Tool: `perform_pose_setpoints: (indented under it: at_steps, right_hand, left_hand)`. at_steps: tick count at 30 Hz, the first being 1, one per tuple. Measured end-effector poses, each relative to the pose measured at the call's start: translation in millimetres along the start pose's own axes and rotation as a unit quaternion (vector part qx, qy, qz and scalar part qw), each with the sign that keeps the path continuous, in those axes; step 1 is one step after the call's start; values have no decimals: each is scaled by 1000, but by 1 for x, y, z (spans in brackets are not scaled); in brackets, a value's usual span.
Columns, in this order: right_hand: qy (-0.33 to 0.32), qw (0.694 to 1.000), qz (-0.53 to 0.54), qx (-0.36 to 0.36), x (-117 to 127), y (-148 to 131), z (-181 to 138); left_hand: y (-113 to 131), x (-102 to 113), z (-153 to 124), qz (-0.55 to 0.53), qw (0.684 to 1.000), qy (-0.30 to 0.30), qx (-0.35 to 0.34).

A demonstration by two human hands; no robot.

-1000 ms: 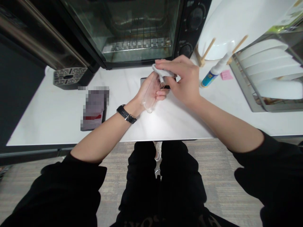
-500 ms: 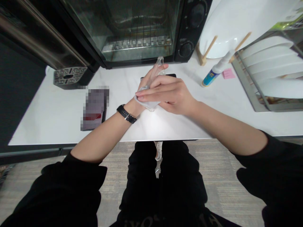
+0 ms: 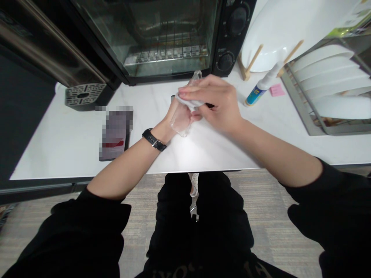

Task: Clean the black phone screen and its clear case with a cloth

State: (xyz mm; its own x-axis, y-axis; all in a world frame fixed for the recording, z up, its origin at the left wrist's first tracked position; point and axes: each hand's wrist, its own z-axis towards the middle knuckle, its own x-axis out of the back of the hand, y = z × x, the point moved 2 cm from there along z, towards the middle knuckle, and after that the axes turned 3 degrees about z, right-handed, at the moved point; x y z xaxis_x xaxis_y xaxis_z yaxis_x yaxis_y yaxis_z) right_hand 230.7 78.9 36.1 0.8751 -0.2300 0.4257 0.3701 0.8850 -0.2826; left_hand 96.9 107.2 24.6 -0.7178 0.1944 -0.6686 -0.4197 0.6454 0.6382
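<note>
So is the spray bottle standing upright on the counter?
No, the spray bottle lies tilted on the counter, nozzle pointing toward the dish rack.

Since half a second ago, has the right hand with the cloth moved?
Yes. The right hand slid its cloth up the clear case, toward the toaster oven.

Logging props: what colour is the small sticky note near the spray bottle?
Pink. The sticky note shows in the head view, beside the spray bottle.
</note>
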Motion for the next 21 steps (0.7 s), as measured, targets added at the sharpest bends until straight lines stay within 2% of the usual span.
perform_pose_setpoints:
  at_steps: [4,8,15,21]
  right_hand:
    - [27,990,-92,-101,12,6,3]
    - [13,981,-123,-149,16,5,6]
    - [-13,986,-87,-139,10,4,5]
    - [-36,997,-7,-71,-1,-5,3]
  left_hand:
    - [1,-11,-5,44,998,-47,10]
    - [1,-16,-8,76,995,-60,9]
    - [-1,-3,0,59,997,-56,6]
    - [-4,8,4,11,1000,-9,-7]
